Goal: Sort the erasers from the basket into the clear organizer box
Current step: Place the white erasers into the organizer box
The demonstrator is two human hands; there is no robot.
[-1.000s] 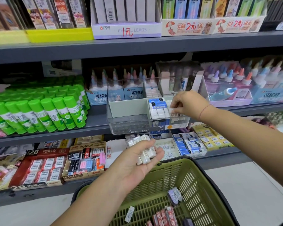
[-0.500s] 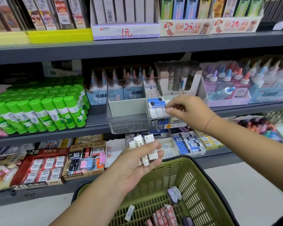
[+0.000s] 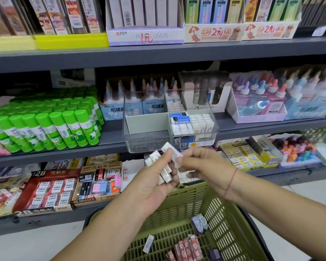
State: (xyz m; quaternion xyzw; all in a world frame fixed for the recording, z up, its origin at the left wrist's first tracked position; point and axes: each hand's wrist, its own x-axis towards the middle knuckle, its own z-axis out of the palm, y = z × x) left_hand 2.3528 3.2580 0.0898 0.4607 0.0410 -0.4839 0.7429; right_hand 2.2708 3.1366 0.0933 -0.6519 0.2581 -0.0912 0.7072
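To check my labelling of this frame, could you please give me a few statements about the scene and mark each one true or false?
1. The left hand holds several white erasers in its grip. True.
2. The clear organizer box stands on the floor. False: it stands on the middle shelf.
3. Red-wrapped erasers lie in the green basket. True.
4. The green glue sticks stand right of the organizer box. False: they stand to its left in the view.
5. The box's erasers fill its left side. False: they sit in its right-hand compartments.
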